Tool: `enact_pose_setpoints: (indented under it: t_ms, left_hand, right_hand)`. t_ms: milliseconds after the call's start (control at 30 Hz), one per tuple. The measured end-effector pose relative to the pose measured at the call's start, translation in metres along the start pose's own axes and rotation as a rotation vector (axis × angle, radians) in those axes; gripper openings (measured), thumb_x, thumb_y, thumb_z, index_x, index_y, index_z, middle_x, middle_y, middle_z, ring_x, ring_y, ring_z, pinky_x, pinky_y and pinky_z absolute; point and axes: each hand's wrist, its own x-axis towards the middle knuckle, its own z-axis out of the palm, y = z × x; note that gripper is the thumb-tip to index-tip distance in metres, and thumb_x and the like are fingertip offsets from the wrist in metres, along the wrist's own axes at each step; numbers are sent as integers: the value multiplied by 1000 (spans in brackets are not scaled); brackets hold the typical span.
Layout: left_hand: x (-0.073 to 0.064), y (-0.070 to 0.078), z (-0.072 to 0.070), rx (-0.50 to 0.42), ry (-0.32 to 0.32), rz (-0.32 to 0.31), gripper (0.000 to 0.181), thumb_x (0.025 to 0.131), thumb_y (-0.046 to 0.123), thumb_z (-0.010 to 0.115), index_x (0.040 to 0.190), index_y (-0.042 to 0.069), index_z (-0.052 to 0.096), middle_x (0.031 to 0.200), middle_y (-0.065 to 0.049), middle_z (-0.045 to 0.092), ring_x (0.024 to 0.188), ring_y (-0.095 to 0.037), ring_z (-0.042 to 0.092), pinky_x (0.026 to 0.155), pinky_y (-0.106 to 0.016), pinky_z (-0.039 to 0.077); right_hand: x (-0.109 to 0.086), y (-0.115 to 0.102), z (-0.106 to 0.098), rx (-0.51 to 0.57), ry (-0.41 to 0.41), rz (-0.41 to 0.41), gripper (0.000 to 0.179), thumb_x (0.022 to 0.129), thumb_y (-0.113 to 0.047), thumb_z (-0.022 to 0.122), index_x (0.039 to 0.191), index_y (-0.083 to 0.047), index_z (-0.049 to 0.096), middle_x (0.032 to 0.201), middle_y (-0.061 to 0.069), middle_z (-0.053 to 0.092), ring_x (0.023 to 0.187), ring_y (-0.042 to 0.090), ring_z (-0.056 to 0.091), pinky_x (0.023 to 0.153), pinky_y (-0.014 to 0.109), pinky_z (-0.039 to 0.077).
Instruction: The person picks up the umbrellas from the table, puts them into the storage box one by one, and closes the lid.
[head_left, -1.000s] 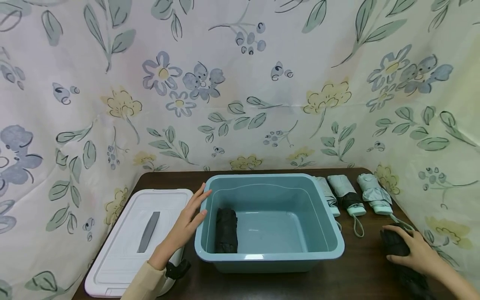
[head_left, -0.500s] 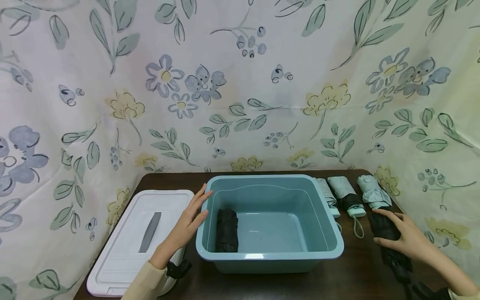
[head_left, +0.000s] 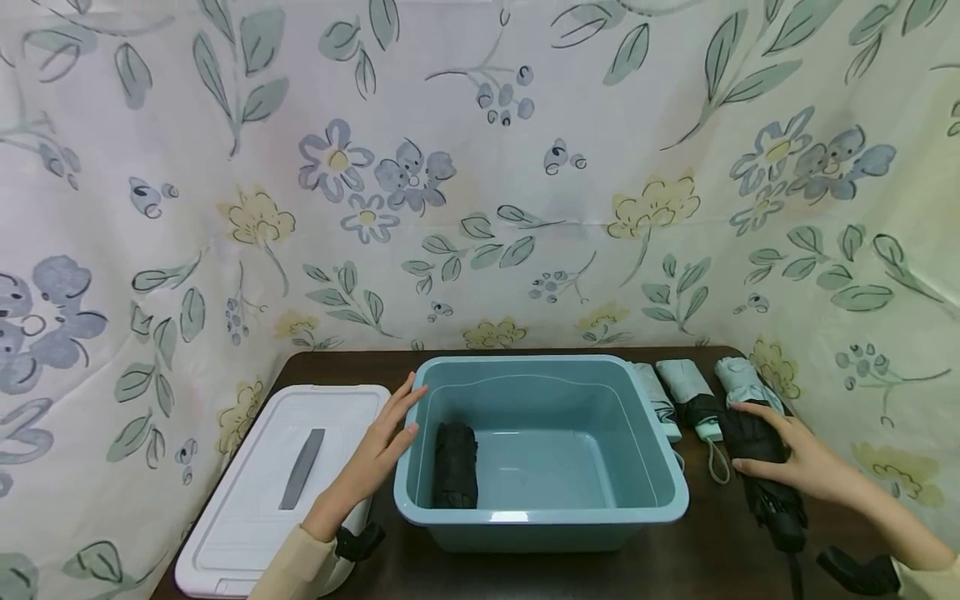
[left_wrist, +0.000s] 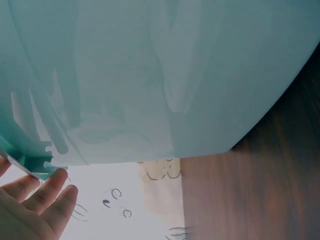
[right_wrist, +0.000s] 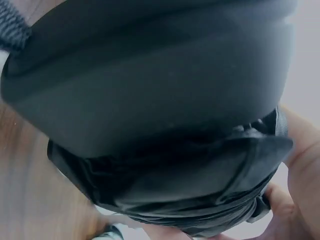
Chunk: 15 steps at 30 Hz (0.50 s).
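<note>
Inside one rectangular blue plastic bin point(head_left: 540, 533) I'm seeing one folded black fabric umbrella point(head_left: 455, 467); rightward, three pale-blue folded umbrellas point(head_left: 684, 382), the right hand point(head_left: 806, 460) gripping a second black umbrella point(head_left: 753, 440), moving nearer; leftward, the left hand point(head_left: 377, 454) resting straight-fingered.

Teal bin point(left_wrist: 125, 75), smooth wall filling twelve o'clock. Left hand point(left_wrist: 32, 215) at eight, fingers point(left_wrist: 62, 200) at rim point(left_wrist: 32, 164). Floral cloth point(left_wrist: 117, 195) at seven, wooden counter point(left_wrist: 245, 195) at four.

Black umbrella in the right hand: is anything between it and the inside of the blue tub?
Yes: the right side of the blue tub stands between, with the two nearest pale umbrellas just outside it. Nothing visible hangs above, so lifting the black umbrella over should probably work.
</note>
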Motion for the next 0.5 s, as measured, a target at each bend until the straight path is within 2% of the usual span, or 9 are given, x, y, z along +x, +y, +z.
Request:
enact_pose_setpoints:
  t_ms: [67, 133, 167, 267, 367, 400, 500]
  left_hand:
    - [-1, 0, 1, 3, 6, 0, 50, 97, 13, 44, 145, 19, 32, 155, -2, 13, 140, -33, 17, 99, -68, 23]
    - [-1, 0, 2, 7, 11, 1, 50, 97, 13, 44, 145, 19, 33, 155, -1, 13, 140, -33, 18, 99, -68, 23]
    - [-1, 0, 2, 5, 15, -1, 49, 96, 13, 44, 144, 18, 34, 155, -1, 14, 140, -33, 18, 99, -68, 23]
    - [-1, 0, 2, 3, 19, -1, 49, 96, 12, 44, 144, 15, 35, 155, -2, 14, 140, -34, 18, 98, -69, 23]
    - [-1, -1, 1, 8, 17, 7, 48, 96, 12, 44, 144, 12, 34, 155, -4, 14, 139, -36, 18, 98, -69, 24]
    - [-1, -1, 1, 9, 15, 7, 48, 97, 12, 44, 144, 12, 34, 155, -4, 13, 139, -36, 18, 98, -68, 24]
    - [1, -2, 1, 10, 13, 10, 48, 97, 13, 43, 144, 15, 34, 155, -3, 13, 140, -34, 18, 99, -68, 24]
  right_hand:
    - [2, -2, -2, -1, 8, -33, 79, 77, -24, 75, 141, -6, 33, 121, 26, 46, 101, 37, 44, 67, 49, 42]
    - [4, -4, -3, -3, 15, -53, 77, 76, -24, 76, 140, -7, 35, 122, 24, 48, 105, 28, 47, 71, 46, 44]
    - [6, -6, -4, 1, 16, -65, 76, 76, -23, 76, 139, -7, 36, 123, 23, 49, 106, 20, 48, 72, 41, 45]
    - [10, -11, -4, 16, -1, -59, 74, 78, -24, 75, 139, -9, 36, 128, 22, 47, 102, 12, 50, 66, 26, 45]
    - [15, -18, -6, 76, -62, -20, 75, 82, -25, 70, 143, -10, 29, 139, 28, 31, 111, 31, 50, 65, 30, 47]
    - [16, -21, -6, 84, -76, 1, 76, 83, -27, 69, 144, -11, 27, 141, 29, 28, 109, 40, 49, 64, 32, 47]
    - [20, -27, -8, 124, -108, 25, 78, 85, -28, 66, 146, -13, 21, 142, 31, 21, 106, 47, 52, 65, 35, 48]
